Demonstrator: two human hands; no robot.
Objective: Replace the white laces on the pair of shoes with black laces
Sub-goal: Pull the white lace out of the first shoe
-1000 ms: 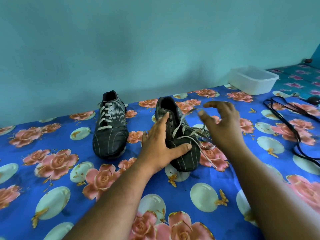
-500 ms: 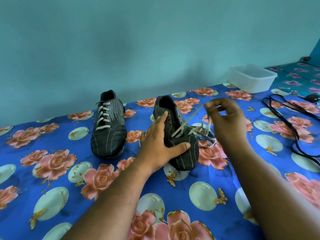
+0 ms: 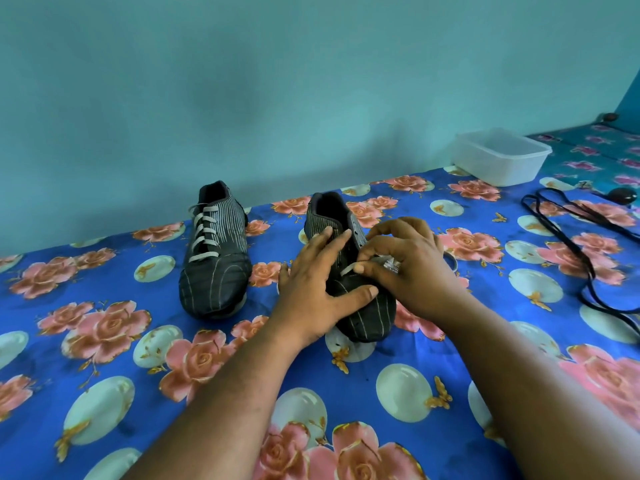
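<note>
Two dark striped shoes stand on a blue floral cloth. The left shoe [image 3: 214, 251] keeps its white lace [image 3: 204, 233] threaded through the eyelets. My left hand [image 3: 318, 289] rests on the right shoe [image 3: 367, 317], fingers straight along its side and thumb across the toe. My right hand [image 3: 405, 265] is over the middle of that shoe and pinches its loosened white lace [image 3: 348, 269] near the lowest eyelets. Loose loops of this lace lie under my right hand. The black laces [image 3: 571, 233] lie in a pile on the cloth at the right.
A white plastic tub [image 3: 502, 157] stands at the back right near the wall. A small dark round object [image 3: 621, 195] lies beyond the black laces. The teal wall runs close behind the shoes.
My right hand has come down from a raised position, where it held the pulled-out white lace, to the shoe's lower eyelets. My left hand has stayed on the right shoe.
</note>
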